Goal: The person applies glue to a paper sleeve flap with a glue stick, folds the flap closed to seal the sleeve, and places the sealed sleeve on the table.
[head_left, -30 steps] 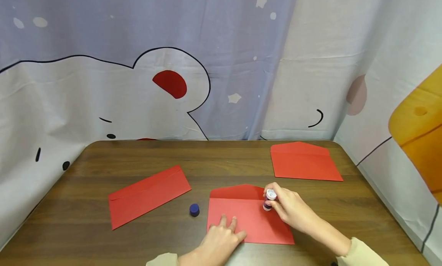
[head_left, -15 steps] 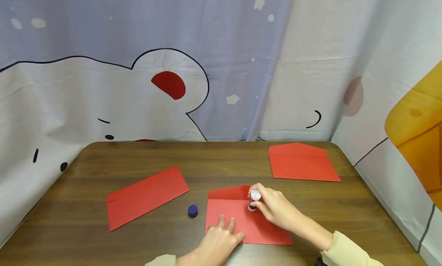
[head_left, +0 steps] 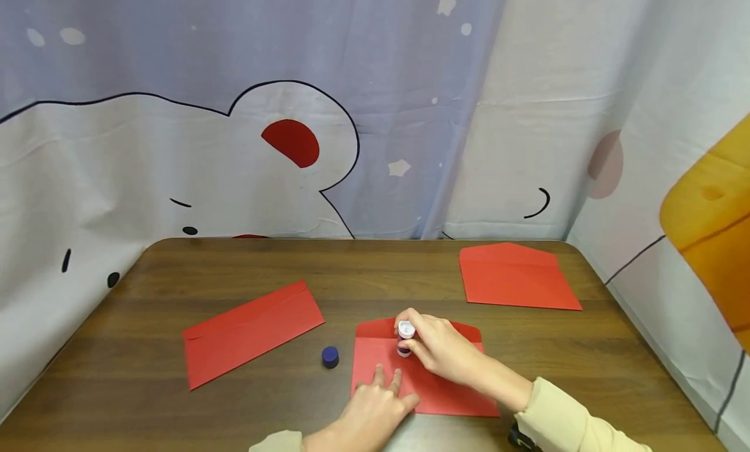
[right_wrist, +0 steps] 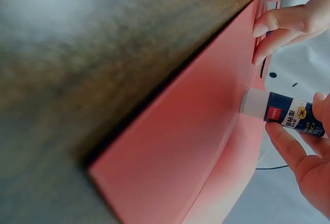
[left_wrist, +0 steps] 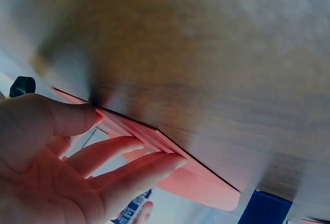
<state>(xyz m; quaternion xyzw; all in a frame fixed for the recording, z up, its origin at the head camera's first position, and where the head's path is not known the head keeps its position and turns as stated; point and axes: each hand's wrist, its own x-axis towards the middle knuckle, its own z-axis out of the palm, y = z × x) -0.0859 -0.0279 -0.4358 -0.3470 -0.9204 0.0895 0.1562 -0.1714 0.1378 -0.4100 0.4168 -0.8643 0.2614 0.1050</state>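
Observation:
A red envelope [head_left: 433,393] lies on the table with its flap unfolded toward the back. My left hand [head_left: 369,409] rests on its lower left part, fingers spread and fairly straight. With thumb and fingers my right hand [head_left: 439,348] grips an uncapped glue stick [head_left: 405,338], held upright near the fold below the flap. In the right wrist view the glue stick [right_wrist: 289,112] shows a dark blue label, its white end touching the envelope [right_wrist: 191,131]. Left of the envelope stands the blue cap [head_left: 330,357], apart from both hands.
Another red envelope [head_left: 252,335], its flap folded down, lies at the left of the wooden table [head_left: 375,276]. A third red envelope [head_left: 518,276] with its flap up lies at the back right. A patterned curtain [head_left: 404,113] hangs behind the table and along its sides.
My right hand has moved left along the envelope's fold with the glue stick, from near the right end toward the left. The left hand and the cap stay in place.

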